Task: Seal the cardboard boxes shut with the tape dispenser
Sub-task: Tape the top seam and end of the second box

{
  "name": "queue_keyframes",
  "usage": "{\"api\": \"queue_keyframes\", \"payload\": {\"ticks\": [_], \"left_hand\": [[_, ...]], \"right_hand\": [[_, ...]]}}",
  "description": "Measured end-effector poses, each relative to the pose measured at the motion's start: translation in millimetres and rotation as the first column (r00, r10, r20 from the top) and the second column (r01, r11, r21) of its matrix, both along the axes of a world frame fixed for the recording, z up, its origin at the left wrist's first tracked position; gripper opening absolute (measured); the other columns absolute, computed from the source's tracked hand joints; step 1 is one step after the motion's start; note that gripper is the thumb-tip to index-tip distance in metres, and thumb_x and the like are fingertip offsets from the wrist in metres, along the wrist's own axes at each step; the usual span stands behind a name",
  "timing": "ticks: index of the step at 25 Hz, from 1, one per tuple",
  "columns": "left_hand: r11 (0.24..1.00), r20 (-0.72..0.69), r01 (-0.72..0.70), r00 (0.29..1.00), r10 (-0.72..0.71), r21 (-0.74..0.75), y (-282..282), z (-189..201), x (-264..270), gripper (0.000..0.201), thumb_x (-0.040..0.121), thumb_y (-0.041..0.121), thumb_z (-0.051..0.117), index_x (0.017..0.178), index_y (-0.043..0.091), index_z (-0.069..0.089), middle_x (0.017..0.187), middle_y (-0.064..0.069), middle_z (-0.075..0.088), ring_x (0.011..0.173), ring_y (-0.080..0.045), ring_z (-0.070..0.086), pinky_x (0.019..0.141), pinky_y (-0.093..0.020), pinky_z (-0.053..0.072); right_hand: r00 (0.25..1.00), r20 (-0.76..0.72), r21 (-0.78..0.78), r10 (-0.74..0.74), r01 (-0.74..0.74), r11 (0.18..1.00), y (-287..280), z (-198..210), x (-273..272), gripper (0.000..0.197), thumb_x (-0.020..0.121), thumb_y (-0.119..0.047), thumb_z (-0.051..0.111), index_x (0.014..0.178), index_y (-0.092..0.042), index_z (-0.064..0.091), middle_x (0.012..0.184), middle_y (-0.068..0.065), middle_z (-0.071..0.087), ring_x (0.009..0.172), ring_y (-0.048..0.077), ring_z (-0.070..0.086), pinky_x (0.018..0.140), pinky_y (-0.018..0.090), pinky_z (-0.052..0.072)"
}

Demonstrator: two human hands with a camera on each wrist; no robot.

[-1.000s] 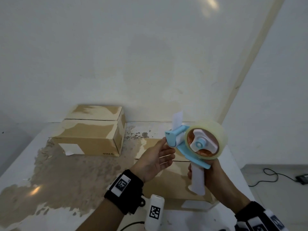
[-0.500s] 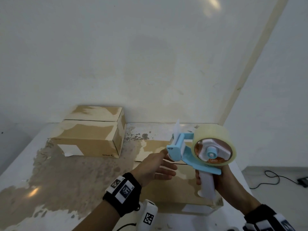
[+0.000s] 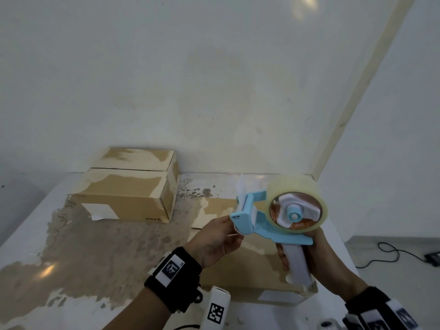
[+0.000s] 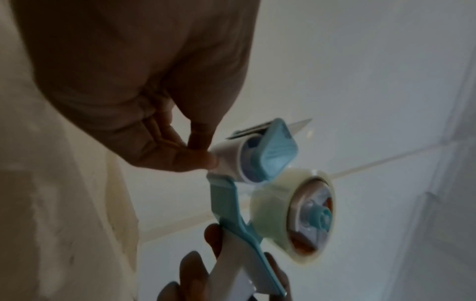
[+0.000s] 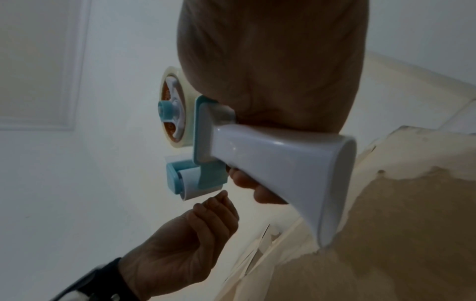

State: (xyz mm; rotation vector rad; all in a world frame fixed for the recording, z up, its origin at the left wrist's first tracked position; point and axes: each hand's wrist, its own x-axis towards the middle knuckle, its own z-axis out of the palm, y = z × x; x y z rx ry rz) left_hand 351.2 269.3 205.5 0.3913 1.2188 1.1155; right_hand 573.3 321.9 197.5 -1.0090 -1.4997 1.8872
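Sitting at left centre of the head view: far cardboard box (image 3: 123, 191), flaps down, seam showing no tape that I can make out, white label on its near face; resting on worn table (image 3: 95, 246)

Reaching in at lower centre: left hand (image 3: 214, 241), fingers curling together and pinching at the white roller (image 4: 228, 160) on the dispenser's front end; the left wrist view is showing thumb and fingertips (image 4: 195, 160) touching it, though whether a loose tape end is being held between them cannot be told

Hanging in mid-air at centre right: tape dispenser (image 3: 273, 217), blue frame, clear tape roll (image 3: 295, 203), held above the near cardboard box (image 3: 250, 270), not touching it

Wrapping the white handle (image 5: 283, 169) at lower right: right hand (image 3: 316, 258), gripping firmly

Step in hand, as judged: freeing or drawing out the tape's leading end; no sealing begun on either box

Next move calling for: bringing the roller down onto the near box's far edge, sticking the end over the seam, then pulling toward the body while the left hand is steadying the flaps
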Motion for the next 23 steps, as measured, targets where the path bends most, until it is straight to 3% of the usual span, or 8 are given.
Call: {"api": "queue_keyframes", "payload": {"ticks": [1,3,6,10,14,17,20,23], "left_hand": [[1.0,-0.093,-0.007,0.996,0.008,0.014,1,-2,-2,0.02,0.096,0.01,0.051,0.109,0.0,0.064,0.071,-0.006,0.061,0.049,-0.008,0.052,0.046,-0.016,0.05],[0.999,-0.272,-0.016,0.962,0.028,0.044,1,-4,-11,0.02,0.096,0.01,0.051,0.109,-0.002,0.06,0.069,-0.007,0.058,0.047,-0.007,0.05,0.047,-0.018,0.048],[0.993,-0.395,-0.036,0.915,0.079,0.116,-5,-1,-30,0.013,0.095,0.014,0.055,0.087,0.005,0.056,0.059,-0.004,0.056,0.046,-0.007,0.047,0.045,-0.019,0.044],[0.982,-0.502,-0.061,0.853,0.144,0.177,-14,-3,-54,0.019,0.094,0.019,0.058,0.08,0.009,0.051,0.059,-0.003,0.055,0.045,-0.006,0.047,0.046,-0.019,0.045],[0.979,-0.479,-0.079,0.863,0.161,0.187,-15,-12,-88,0.016,0.092,0.02,0.062,0.082,0.01,0.055,0.063,-0.001,0.058,0.048,-0.005,0.049,0.049,-0.019,0.046],[0.982,-0.418,-0.075,0.898,0.141,0.171,-13,-19,-100,0.008,0.092,0.014,0.061,0.084,0.01,0.061,0.069,-0.004,0.063,0.05,-0.004,0.053,0.052,-0.018,0.05],[0.979,-0.463,-0.115,0.868,0.18,0.167,-17,-31,-105,0.007,0.091,0.011,0.061,0.085,0.008,0.059,0.068,-0.007,0.063,0.047,-0.004,0.054,0.05,-0.018,0.051],[0.974,-0.509,-0.171,0.832,0.223,0.149,-21,-51,-108,0.005,0.091,0.009,0.061,0.09,0.005,0.058,0.067,-0.008,0.064,0.049,-0.008,0.052,0.049,-0.017,0.05]], "right_hand": [[1.0,-0.023,-0.039,0.008,-0.009,0.999,0,-2,-3,0.048,0.077,-0.055,0.062,0.075,-0.007,0.068,0.069,0.016,0.062,0.058,0.022,0.06,0.058,0.038,0.05],[0.998,-0.008,-0.029,0.065,-0.065,0.997,0,-2,-3,0.066,0.076,-0.067,0.049,0.076,-0.002,0.064,0.068,0.018,0.056,0.057,0.023,0.053,0.056,0.035,0.044],[0.986,0.043,0.063,0.161,-0.164,0.984,1,5,-6,0.07,0.075,-0.073,0.047,0.077,-0.005,0.059,0.066,0.011,0.056,0.057,0.018,0.051,0.056,0.029,0.044],[0.944,0.249,0.28,0.217,-0.285,0.917,4,21,-15,0.027,0.084,-0.047,0.058,0.069,-0.024,0.06,0.061,0.0,0.058,0.056,0.015,0.054,0.058,0.025,0.045],[0.903,0.415,0.392,0.111,-0.288,0.874,21,26,-12,0.02,0.088,-0.026,0.065,0.069,-0.029,0.06,0.054,-0.003,0.063,0.05,0.009,0.056,0.054,0.019,0.048],[0.867,0.475,0.427,0.15,-0.376,0.822,35,26,-18,0.007,0.087,-0.023,0.067,0.089,-0.029,0.065,0.076,-0.02,0.071,0.067,-0.001,0.064,0.061,0.014,0.051],[0.836,0.517,0.476,0.185,-0.461,0.749,52,17,-32,0.025,0.087,-0.03,0.067,0.111,-0.03,0.064,0.106,-0.017,0.07,0.098,0.0,0.064,0.082,0.019,0.053],[0.769,0.604,0.481,0.211,-0.563,0.672,64,4,-47,0.026,0.089,-0.037,0.062,0.115,-0.033,0.06,0.115,-0.017,0.065,0.102,-0.002,0.06,0.089,0.024,0.051]]}}
